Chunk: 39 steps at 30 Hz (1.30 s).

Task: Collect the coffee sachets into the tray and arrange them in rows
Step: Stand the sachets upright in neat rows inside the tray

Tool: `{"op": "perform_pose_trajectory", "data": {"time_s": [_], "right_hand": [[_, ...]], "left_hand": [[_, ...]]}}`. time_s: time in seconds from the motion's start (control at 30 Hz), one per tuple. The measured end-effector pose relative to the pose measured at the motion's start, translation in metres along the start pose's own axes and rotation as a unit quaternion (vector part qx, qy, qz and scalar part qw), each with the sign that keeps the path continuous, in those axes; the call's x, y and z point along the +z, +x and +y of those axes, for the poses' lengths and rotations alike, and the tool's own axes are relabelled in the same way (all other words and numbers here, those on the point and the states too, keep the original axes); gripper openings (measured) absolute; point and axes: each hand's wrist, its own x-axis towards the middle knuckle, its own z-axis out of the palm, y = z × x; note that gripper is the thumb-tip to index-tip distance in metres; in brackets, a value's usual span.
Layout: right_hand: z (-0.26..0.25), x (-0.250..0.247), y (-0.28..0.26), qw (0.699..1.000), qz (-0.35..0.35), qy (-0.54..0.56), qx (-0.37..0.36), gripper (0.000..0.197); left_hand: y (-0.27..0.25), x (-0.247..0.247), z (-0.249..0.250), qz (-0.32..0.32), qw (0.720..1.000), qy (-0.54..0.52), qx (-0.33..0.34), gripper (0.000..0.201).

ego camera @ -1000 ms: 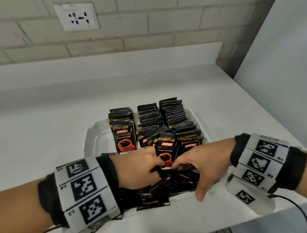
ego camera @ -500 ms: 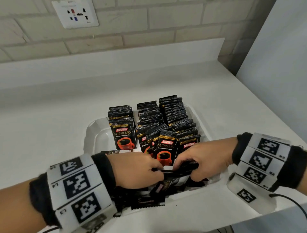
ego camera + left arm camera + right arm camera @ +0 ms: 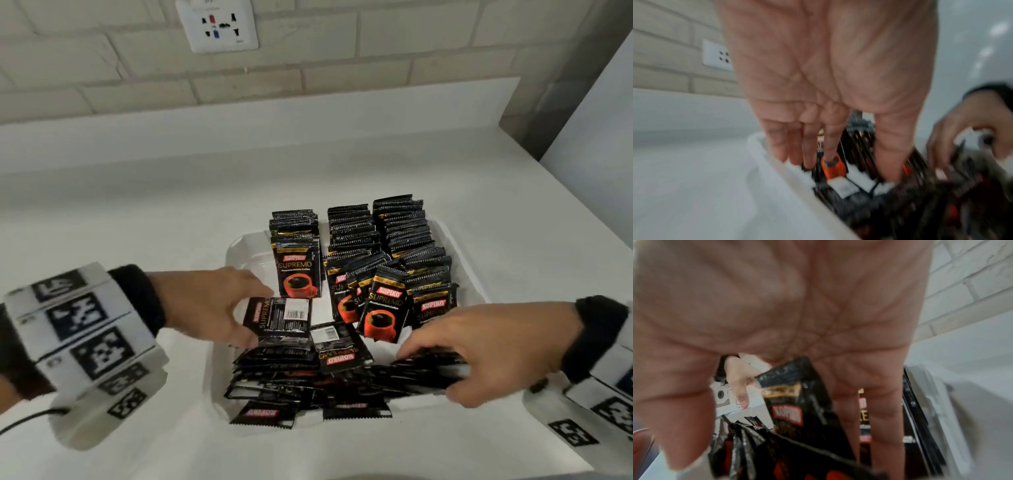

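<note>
Coffee sachets [image 3: 383, 308] glossy black foil; tray [image 3: 239, 250] smooth white plastic; counter [image 3: 137, 212] matt.

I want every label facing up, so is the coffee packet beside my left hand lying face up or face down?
Face down. The packet lies flat in the tray with its barcode side up, by the left hand.

The upright coffee sachet [image 3: 297, 270] in the middle of the head view carries "KOPIKO" on a red label, then "SUPREMO" in gold. The leaning sachet [image 3: 383, 310] lower right of it shows the same two words. The flat sachet [image 3: 277, 314] lower left has "SUPREMO" sideways and a barcode. In the right wrist view, a held sachet [image 3: 795, 402] shows "KOPIKO", blurred.
</note>
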Motion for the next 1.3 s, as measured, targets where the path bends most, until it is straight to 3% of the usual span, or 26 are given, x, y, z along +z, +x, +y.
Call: {"op": "perform_pose_trajectory", "data": {"time_s": [0.07,0.17,0.37,0.6,0.87,1.1,1.3], "right_hand": [[-0.002,-0.001,-0.001,1.0,0.004,-0.007,0.0,0.051],[-0.001,0.0,-0.003,1.0,0.012,-0.017,0.0,0.054],[0.005,0.005,-0.006,1.0,0.026,-0.016,0.005,0.057],[0.005,0.006,-0.003,0.999,0.032,-0.005,0.014,0.059],[0.006,0.002,-0.006,0.999,0.022,0.015,0.024,0.059],[0.006,0.003,-0.006,1.0,0.024,0.006,0.016,0.06],[0.006,0.004,-0.013,0.999,0.037,-0.012,0.011,0.063]], "left_hand": [[0.006,0.005,0.008,-0.044,0.999,-0.006,0.0,0.071],[0.014,0.01,0.018,-0.071,0.997,0.01,-0.011,0.066],[0.021,0.015,0.014,-0.031,0.995,0.093,-0.027,0.074],[0.027,0.015,0.012,0.004,0.998,0.047,-0.035,0.065],[0.035,0.016,0.011,-0.019,0.993,0.084,-0.084,0.08],[0.035,0.016,0.024,-0.012,0.991,0.115,-0.067,0.053],[0.031,0.015,0.023,-0.044,0.997,-0.019,-0.057,0.033]]}}
